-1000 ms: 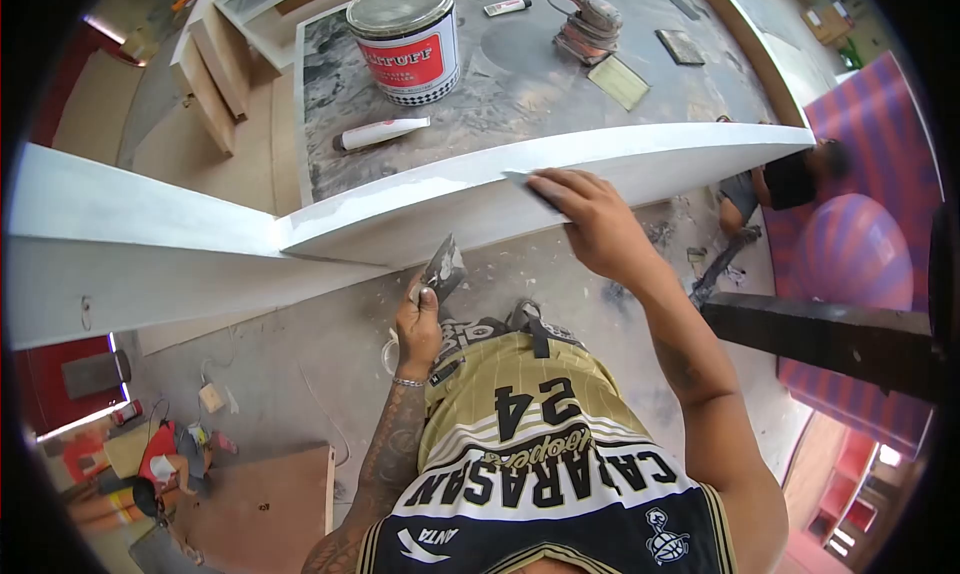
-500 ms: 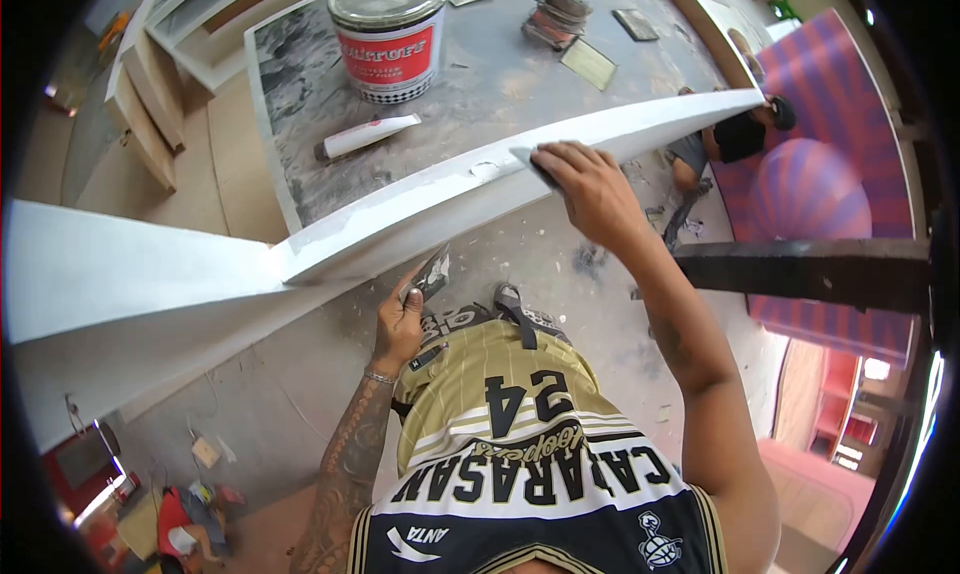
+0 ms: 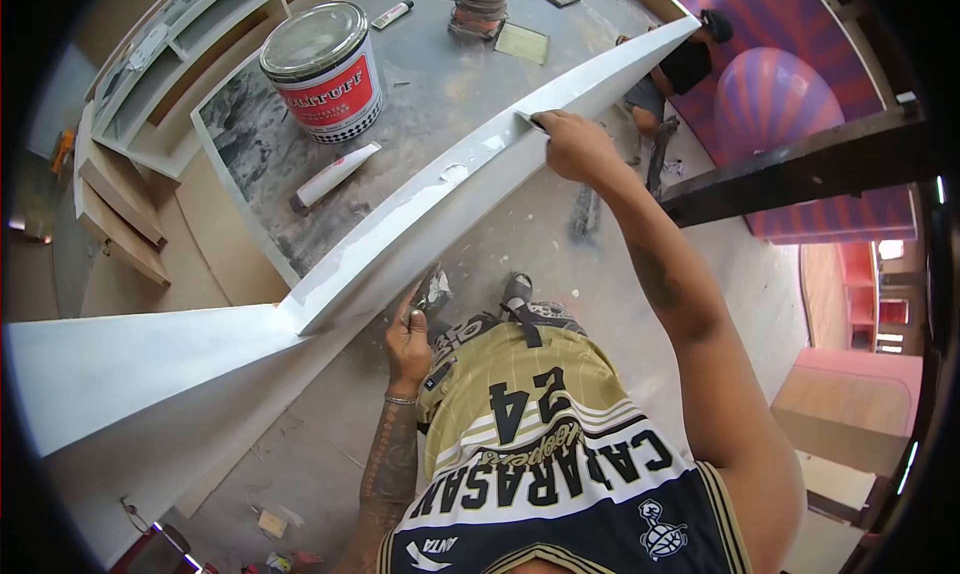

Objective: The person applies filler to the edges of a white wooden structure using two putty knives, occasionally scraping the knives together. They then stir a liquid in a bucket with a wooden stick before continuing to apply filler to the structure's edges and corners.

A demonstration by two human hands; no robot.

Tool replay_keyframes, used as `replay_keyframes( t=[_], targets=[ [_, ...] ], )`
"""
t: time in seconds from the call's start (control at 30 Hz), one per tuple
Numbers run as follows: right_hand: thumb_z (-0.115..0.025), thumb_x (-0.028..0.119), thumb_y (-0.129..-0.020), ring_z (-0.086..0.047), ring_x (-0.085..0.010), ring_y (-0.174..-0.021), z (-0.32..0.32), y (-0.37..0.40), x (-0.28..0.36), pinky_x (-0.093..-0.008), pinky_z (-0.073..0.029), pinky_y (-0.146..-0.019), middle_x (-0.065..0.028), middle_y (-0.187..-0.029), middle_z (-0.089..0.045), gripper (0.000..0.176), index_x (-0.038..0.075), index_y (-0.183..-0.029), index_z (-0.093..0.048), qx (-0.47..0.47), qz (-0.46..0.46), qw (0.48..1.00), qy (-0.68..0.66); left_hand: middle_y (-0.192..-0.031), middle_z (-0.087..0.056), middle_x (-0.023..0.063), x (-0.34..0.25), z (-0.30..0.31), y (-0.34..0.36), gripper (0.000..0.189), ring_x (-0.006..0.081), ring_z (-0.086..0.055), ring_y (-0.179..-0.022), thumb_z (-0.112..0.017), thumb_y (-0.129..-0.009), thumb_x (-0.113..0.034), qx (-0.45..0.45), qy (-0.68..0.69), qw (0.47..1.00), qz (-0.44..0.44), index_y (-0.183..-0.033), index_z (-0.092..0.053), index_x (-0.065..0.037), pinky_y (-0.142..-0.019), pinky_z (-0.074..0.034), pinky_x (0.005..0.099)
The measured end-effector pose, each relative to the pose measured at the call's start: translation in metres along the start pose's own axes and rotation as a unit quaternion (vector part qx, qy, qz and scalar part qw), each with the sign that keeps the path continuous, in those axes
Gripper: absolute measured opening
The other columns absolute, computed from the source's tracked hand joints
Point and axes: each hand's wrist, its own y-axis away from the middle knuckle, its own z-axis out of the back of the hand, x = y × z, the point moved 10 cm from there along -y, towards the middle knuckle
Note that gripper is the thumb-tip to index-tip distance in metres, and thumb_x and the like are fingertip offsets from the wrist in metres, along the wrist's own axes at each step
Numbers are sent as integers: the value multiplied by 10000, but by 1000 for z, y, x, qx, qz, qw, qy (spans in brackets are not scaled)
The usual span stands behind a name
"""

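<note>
My right hand [image 3: 580,146] is closed round a thin putty spreader [image 3: 526,120], partly hidden by the fingers. The spreader's edge meets the upper edge of a long white panel [image 3: 385,236]. A small patch of wet-looking filler [image 3: 454,173] lies on that edge, to the left of the spreader. Lower down, in front of my shorts, my left hand [image 3: 408,352] grips a putty knife [image 3: 434,292] with pale filler smeared on its dark blade. This hand stays apart from the panel.
Beyond the panel, a dusty board [image 3: 420,104] bears a filler can [image 3: 322,86], a white tube [image 3: 336,174], a smaller tube [image 3: 393,14] and a sander [image 3: 474,9]. A dark beam [image 3: 790,169] juts in at right. Another person [image 3: 685,66] crouches near the panel's far end.
My right hand and the spreader have moved farther along the panel's edge, away from the filler patch. The view has turned a little. My left hand still holds the putty knife low down.
</note>
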Motion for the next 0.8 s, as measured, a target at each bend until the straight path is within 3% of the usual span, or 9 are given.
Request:
replay_keyframes(
  t=[0.03,0.13,0.23,0.33,0.43,0.47,0.57,0.7,0.8],
  targets=[
    [-461,53,-822,-615,-340,-1069,-4,1,13,-445,-493,-896,-155,-1145,-655,348,60,-1109,-656,9,-2,1000,-5,-1077,-641,41,-3,5,0,444,101,-546,-919,-479,-1036,-282,-7,-11,1000,-18,-1336,-524,42,-853,-431,238],
    [-466,85,-813,-628,-345,-1036,-7,10,70,-436,-504,-883,-168,-1092,-669,302,52,-1020,-684,32,6,999,-15,-812,-496,-53,28,21,7,433,30,-369,-677,-500,-1031,-263,-20,8,1000,11,-1342,-511,38,-587,-317,198],
    [-507,123,-840,-619,-338,-1011,-17,26,123,-431,-500,-876,-150,-1109,-649,292,40,-1082,-648,62,17,998,2,-771,-447,-73,43,36,7,429,34,-356,-666,-494,-1032,-267,-35,-1,999,8,-1339,-515,31,-581,-300,200],
    [-520,102,-809,-625,-323,-954,-16,46,165,-446,-500,-785,-152,-983,-656,215,30,-949,-666,-14,69,997,-17,-775,-448,-79,36,42,5,430,35,-354,-669,-489,-1033,-275,-38,2,999,4,-1337,-519,28,-585,-298,198],
    [-532,92,-804,-620,-313,-929,-9,61,186,-437,-490,-792,-132,-954,-651,194,27,-940,-655,-36,120,991,-49,-781,-452,-81,36,44,4,433,36,-356,-673,-486,-1033,-282,-45,9,999,-5,-1334,-524,27,-589,-299,199],
    [-534,78,-805,-627,-302,-984,-10,62,186,-418,-477,-842,-121,-1021,-666,240,45,-1006,-661,-7,122,991,-54,-782,-453,-81,36,45,4,432,37,-359,-675,-486,-1033,-284,-48,7,999,-13,-1332,-526,26,-592,-302,200],
    [-560,64,-810,-589,-306,-1122,-16,66,174,-428,-463,-952,-105,-1249,-628,405,76,-1210,-626,205,144,964,-91,-792,-464,-78,32,47,2,425,39,-377,-689,-488,-1033,-282,-56,-20,997,-40,-1328,-534,20,-609,-320,202],
    [-564,18,-818,-587,-292,-1154,16,47,150,-410,-444,-990,-108,-1249,-634,434,90,-1243,-619,41,257,964,-51,-822,-495,-67,41,54,10,415,46,-399,-712,-489,-1033,-279,-67,-13,998,-10,-1324,-541,12,-639,-345,205],
    [-544,-12,-811,-592,-309,-1144,11,26,148,-415,-448,-986,-119,-1243,-636,445,73,-1241,-619,78,231,970,-22,-834,-507,-59,42,53,12,411,52,-403,-716,-488,-1034,-275,-76,-1,997,-1,-1322,-541,14,-643,-349,209]
  ],
)
